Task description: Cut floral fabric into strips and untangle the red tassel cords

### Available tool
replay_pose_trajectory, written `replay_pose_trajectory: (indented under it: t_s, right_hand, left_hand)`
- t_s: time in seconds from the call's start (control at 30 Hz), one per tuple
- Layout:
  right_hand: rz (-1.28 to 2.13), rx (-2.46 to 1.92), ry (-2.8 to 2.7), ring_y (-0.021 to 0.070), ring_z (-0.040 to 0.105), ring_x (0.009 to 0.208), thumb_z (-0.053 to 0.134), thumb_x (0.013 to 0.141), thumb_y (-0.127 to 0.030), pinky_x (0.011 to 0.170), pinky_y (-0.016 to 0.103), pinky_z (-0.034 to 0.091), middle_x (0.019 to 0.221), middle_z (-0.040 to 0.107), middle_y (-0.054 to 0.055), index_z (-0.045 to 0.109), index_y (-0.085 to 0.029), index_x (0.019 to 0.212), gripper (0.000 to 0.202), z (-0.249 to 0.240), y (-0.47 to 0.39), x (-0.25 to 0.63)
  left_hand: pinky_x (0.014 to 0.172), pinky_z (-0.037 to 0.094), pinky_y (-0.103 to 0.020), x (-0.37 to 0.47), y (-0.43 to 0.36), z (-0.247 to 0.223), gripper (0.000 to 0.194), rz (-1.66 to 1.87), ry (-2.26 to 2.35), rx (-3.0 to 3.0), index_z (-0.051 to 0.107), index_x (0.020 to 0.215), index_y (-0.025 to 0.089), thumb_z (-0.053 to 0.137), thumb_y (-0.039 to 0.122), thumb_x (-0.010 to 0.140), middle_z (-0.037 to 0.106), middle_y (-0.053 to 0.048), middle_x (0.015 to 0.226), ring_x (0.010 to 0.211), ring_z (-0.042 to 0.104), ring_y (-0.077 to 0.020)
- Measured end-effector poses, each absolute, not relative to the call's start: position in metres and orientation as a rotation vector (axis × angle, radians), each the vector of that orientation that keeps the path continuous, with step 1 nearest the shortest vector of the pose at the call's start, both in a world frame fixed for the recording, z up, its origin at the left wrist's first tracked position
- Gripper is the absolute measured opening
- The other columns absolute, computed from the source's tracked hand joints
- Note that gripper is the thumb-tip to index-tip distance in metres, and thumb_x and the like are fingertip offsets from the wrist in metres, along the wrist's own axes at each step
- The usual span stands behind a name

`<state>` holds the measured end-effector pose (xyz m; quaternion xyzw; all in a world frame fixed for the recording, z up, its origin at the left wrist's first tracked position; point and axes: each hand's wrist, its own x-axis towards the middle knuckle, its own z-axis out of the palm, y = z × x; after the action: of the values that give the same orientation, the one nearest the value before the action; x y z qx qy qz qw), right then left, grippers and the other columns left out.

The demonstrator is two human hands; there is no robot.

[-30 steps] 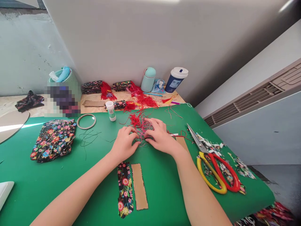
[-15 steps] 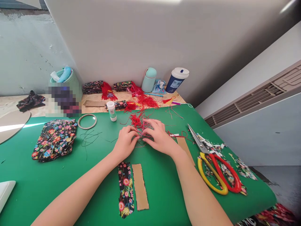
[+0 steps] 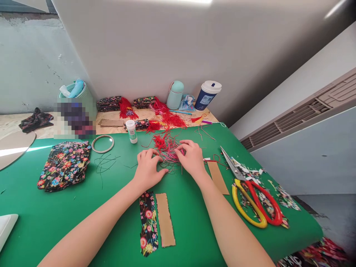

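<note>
A tangle of red and pink threads (image 3: 169,150) lies on the green table mat (image 3: 111,207). At its left edge rests my left hand (image 3: 148,167), thumb and fingers apart, holding nothing. On the right side of the tangle, my right hand (image 3: 191,157) pinches some of the threads between thumb and fingertips. Below the hands lie a floral fabric strip (image 3: 149,224) and a tan card strip (image 3: 166,220), side by side. Another tan card (image 3: 218,178) lies right of my right hand.
Large scissors (image 3: 247,189) lie open at the right beside fabric scraps (image 3: 283,196). A glue stick (image 3: 131,131), a ring (image 3: 102,144) and folded floral fabric (image 3: 65,165) are at the left. A bottle (image 3: 175,95) and paper cup (image 3: 208,95) stand behind.
My right hand has moved right, away from my left hand, and more of the pink threads shows between them. The thumb of my left hand has spread away from its fingers.
</note>
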<state>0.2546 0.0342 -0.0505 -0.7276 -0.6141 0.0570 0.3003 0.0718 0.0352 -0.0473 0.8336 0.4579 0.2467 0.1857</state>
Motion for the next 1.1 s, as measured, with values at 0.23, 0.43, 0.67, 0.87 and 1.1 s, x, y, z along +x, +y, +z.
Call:
replay_pose_trajectory:
  t_s: [0.23,0.43,0.67,0.87,1.1]
  right_hand:
    - [0.132,-1.957,-1.606,0.0305,0.054,0.102,0.062,0.077,-0.025,0.085,0.047,0.040,0.108,0.064,0.008,0.065,-0.021,0.069,0.010,-0.047,0.033,0.253]
    - [0.110,-1.926,-1.625,0.0305,0.055,0.102,0.062,0.077,-0.025,0.086,0.047,0.041,0.109,0.064,0.009,0.066,-0.021,0.070,0.009,-0.044,0.031,0.252]
    - [0.079,-1.893,-1.666,0.0311,0.056,0.101,0.062,0.077,-0.025,0.085,0.047,0.043,0.109,0.064,0.010,0.066,-0.021,0.071,0.009,-0.045,0.030,0.251]
    - [0.059,-1.772,-1.648,0.0302,0.057,0.099,0.062,0.077,-0.024,0.087,0.049,0.043,0.106,0.063,0.012,0.065,-0.019,0.083,0.008,-0.043,0.030,0.251]
    - [0.296,-1.364,-1.731,0.0210,0.059,0.093,0.050,0.087,-0.023,0.086,0.038,0.047,0.097,0.063,0.008,0.060,-0.020,0.093,0.012,-0.021,0.021,0.240]
  left_hand:
    - [0.094,0.032,-0.044,0.077,0.036,-0.049,0.015,0.614,1.274,2.331,0.065,0.088,0.021,0.070,0.021,0.074,0.056,-0.006,0.109,0.109,0.045,-0.0255]
    - [0.093,0.031,-0.044,0.079,0.038,-0.050,0.006,0.642,1.268,2.303,0.068,0.080,0.022,0.069,0.019,0.075,0.058,-0.005,0.108,0.110,0.044,-0.0249]
    - [0.092,0.030,-0.044,0.082,0.040,-0.055,0.008,0.607,1.263,2.354,0.066,0.076,0.020,0.062,0.015,0.081,0.058,-0.005,0.108,0.109,0.043,-0.0247]
    - [0.092,0.031,-0.043,0.082,0.037,-0.042,0.008,0.587,1.294,2.295,0.060,0.080,0.019,0.056,0.015,0.085,0.056,-0.005,0.109,0.109,0.042,-0.0236]
    - [0.090,0.033,-0.041,0.073,0.043,-0.015,0.010,0.621,1.359,2.083,0.056,0.081,0.020,0.051,0.015,0.087,0.059,-0.003,0.100,0.101,0.046,-0.0210]
